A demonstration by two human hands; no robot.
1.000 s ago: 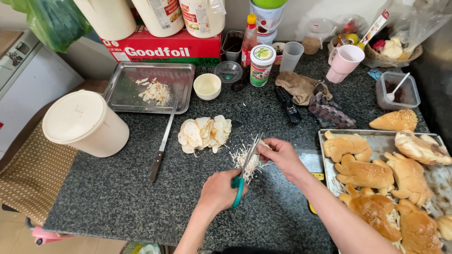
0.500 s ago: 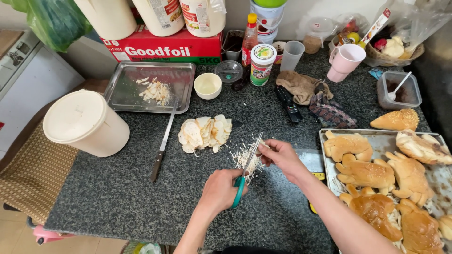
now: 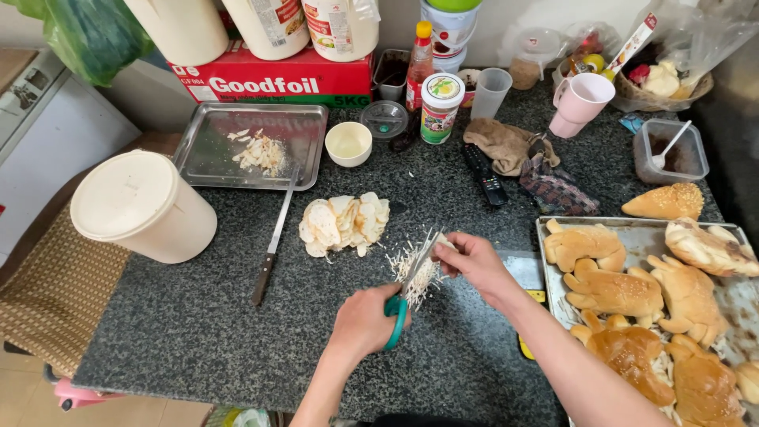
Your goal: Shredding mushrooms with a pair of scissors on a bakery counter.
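Looking down on a dark speckled counter (image 3: 198, 332), we note the left hand (image 3: 365, 320) closed through the teal handles of a pair of scissors (image 3: 407, 286). Long axis runs from the handles, near us, up and to the right; the blades point away toward the back of the counter, tips at about the right hand's fingertips. Blades look slightly parted, though we cannot tell how far.

Right hand (image 3: 472, 265) is pinched shut on a small pale piece right at the blades; the piece itself is mostly hidden by fingers and steel. Scissors thus lie between the two hands, handles inside the left grip, blades just beside the right.

Under the blades sits a heap of pale shreds (image 3: 417, 277). Just up and left, a pile of pale flat slices (image 3: 344, 223). A knife (image 3: 273, 241) lies left of that, blade toward a metal tray (image 3: 300, 122). A white lidded bucket (image 3: 138, 205) stands far left. A baking tray (image 3: 553, 229) of golden bread rolls (image 3: 613, 289) fills the right.
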